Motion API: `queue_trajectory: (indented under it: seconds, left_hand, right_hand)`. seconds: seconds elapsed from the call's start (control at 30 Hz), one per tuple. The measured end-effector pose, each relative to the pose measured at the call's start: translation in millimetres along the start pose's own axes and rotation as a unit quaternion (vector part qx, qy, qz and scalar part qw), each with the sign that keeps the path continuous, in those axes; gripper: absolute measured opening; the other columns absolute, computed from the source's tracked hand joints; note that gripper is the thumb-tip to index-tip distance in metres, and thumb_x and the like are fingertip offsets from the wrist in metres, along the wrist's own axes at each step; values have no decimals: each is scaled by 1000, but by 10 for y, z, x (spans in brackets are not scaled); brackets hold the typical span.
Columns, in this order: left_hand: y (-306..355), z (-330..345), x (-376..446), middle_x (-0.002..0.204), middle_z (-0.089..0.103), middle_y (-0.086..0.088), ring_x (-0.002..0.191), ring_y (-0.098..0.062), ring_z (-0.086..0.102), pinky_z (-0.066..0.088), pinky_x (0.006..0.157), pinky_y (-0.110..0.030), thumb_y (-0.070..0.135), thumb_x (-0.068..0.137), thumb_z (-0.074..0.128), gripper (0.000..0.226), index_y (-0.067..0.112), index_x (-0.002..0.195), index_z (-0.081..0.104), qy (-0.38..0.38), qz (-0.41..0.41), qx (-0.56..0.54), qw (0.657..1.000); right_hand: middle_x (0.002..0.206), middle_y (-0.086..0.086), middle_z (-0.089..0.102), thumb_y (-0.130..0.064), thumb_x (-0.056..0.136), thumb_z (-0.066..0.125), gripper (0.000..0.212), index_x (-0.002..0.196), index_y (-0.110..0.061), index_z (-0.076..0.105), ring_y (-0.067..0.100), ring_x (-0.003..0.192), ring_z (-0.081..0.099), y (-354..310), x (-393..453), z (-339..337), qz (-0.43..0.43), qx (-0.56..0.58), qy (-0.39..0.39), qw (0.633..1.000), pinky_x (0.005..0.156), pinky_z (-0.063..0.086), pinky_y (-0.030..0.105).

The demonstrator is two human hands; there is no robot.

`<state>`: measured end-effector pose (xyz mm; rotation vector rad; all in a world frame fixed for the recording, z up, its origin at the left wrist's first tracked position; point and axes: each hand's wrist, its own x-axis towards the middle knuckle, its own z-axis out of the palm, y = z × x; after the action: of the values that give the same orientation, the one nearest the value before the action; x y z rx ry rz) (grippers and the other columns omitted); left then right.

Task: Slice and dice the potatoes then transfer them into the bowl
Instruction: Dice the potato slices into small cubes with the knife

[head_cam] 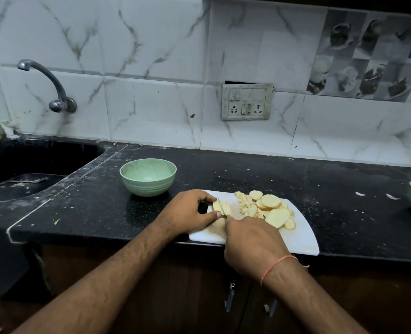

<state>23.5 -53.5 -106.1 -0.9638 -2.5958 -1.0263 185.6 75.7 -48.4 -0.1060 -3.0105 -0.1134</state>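
Two bare forearms with dark hair, no sleeves in view. Left hand (187, 210): nothing worn. Right hand (252, 244): thin orange-red thread (275, 265) tied round the wrist, loose ends trailing.

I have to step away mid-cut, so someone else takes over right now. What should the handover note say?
Left hand: holds a potato piece down on the board.
Right hand: grips the knife, blade in that piece.
Slices and a few dice lie heaped on the board's far right.
Bowl: on the counter beyond the board to the left, no potato in it.
Done: most slicing, a little dicing.
Left: finish this piece, dice the slices, move everything into the bowl.
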Motion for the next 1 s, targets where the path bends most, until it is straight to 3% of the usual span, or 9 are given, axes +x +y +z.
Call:
queue_trajectory:
  seconds: [0.33,0.47,0.77,0.9,1.0]
  left_hand:
    - [-40,-5,9,111,73,25,104,4,65,54,96,-28,73,68,76,59,37,114,77,2,-37,-8,999]
    - [-48,13,27,105,74,25,99,0,68,55,91,-32,78,63,67,61,38,107,80,-2,-24,-18,1000]
    - [-71,23,45,102,75,24,100,8,67,55,95,-27,74,62,64,55,39,100,82,7,-14,-43,999]
    - [-121,50,87,104,73,28,101,10,66,54,96,-25,78,60,67,59,39,100,82,5,-33,-36,999]
    - [-142,55,94,106,73,29,103,10,65,54,96,-25,74,66,77,48,42,101,81,-3,-31,-33,999]
  right_hand:
    - [108,6,67,-26,95,45,24,112,-22,62,30,101,61,67,-28,-112,21,42,40,998,70,37,33]
    - [111,6,67,-24,95,47,30,121,-22,63,30,104,62,22,97,-67,23,37,27,999,72,38,32]
    - [120,7,66,-18,97,47,31,124,-17,62,27,113,60,-104,347,21,25,4,3,1000,76,40,33]
    - [117,7,65,-20,98,47,37,134,-17,56,28,110,61,-44,225,33,0,-4,1,1000,74,39,33]
    - [112,8,65,-23,96,48,42,138,-17,52,30,107,61,1,61,50,-13,-1,6,1000,72,38,33]
